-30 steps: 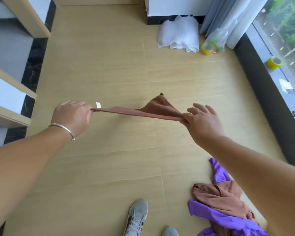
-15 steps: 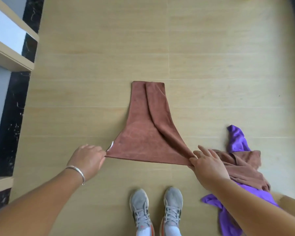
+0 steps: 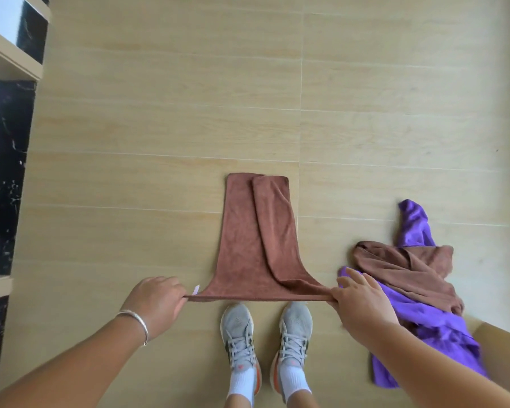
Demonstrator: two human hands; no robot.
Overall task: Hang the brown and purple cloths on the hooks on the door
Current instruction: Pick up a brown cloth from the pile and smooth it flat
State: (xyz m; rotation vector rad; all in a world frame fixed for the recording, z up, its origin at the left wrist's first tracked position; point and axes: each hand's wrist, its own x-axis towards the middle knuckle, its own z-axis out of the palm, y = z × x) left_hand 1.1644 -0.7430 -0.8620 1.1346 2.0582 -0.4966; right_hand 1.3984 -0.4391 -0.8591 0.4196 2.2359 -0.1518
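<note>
A brown cloth [image 3: 249, 242] hangs stretched between my hands above the wooden floor, its right side folded over in a long flap. My left hand [image 3: 156, 301] pinches its left corner beside a small white tag. My right hand [image 3: 361, 304] grips the right corner. On the floor to the right lies a heap: another brown cloth [image 3: 407, 269] draped over a purple cloth [image 3: 424, 328]. No door or hooks are in view.
My two grey trainers [image 3: 265, 334] stand just below the held cloth. Pale wooden frames and a black marble strip [image 3: 3, 172] run along the left edge. A cardboard edge [image 3: 501, 340] shows at the lower right.
One second ago the cloth was pulled taut and nearly edge-on; now it hangs down flat. The view has tilted downward, so my feet show and the far wall items have left the frame.
</note>
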